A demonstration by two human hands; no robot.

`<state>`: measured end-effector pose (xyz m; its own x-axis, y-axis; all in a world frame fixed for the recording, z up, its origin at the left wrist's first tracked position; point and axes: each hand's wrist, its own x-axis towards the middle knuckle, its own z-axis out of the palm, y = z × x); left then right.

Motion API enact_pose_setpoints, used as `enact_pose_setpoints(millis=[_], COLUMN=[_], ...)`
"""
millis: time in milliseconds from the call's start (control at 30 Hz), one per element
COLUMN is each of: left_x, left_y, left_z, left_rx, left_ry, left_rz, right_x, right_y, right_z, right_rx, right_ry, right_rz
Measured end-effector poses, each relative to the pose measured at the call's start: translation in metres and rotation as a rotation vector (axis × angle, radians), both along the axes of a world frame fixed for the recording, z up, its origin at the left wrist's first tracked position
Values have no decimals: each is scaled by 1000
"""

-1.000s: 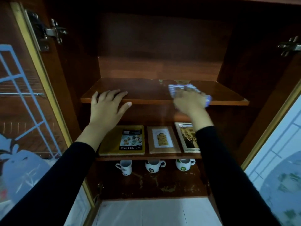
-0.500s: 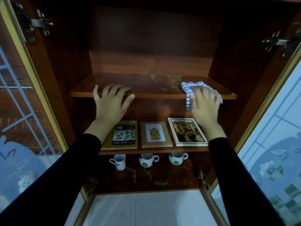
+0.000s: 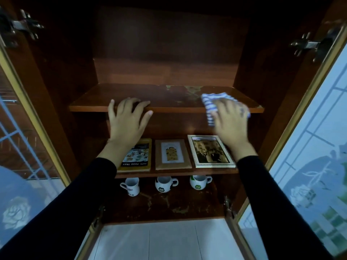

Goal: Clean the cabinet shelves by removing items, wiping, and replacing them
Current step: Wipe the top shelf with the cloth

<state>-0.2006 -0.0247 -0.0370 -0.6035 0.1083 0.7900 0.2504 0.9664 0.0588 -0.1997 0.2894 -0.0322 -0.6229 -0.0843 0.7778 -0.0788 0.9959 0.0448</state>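
The open wooden cabinet has a bare top shelf with pale stains near its back right. My left hand rests flat on the shelf's front edge, fingers spread. My right hand presses a blue-and-white striped cloth onto the right end of the same shelf; part of the cloth hangs over the front edge. On the middle shelf lie a yellow food tray box, a brown framed picture and a white-framed photo.
Three mugs stand in a row on the stained bottom shelf. Glass doors with frosted flower patterns stand open at the left and right. Metal hinges stick out at both upper corners. White floor tiles lie below.
My right hand has slid the cloth from the shelf's middle to its right end. My left hand has stayed on the front edge.
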Motion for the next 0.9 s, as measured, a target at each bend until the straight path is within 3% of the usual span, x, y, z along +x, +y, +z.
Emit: enact_pose_setpoints(millis=[67,167,367,467,667,767,900], left_x=[0,-3,-7,-8,-11,-11,-13], left_y=[-1,2,40,47,22,20,19], left_z=[1,4,-2,-4,4,6,8], left_rx=[-15,-38,-10,-7,-93,-85,-92], left_ry=[7,22,52,86,96,56,41], left_rz=[3,-13,-15,-43,-55,-49,-43], right_x=[5,0,-7,-3,1,-2,-5], right_y=[24,-8,-86,-51,47,8,-67], right_z=[-5,-7,3,9,0,1,5], right_rx=[-87,-202,57,124,-90,-139,39], right_ry=[34,53,8,-26,29,9,23], right_rz=[-55,-130,131,138,28,12,147])
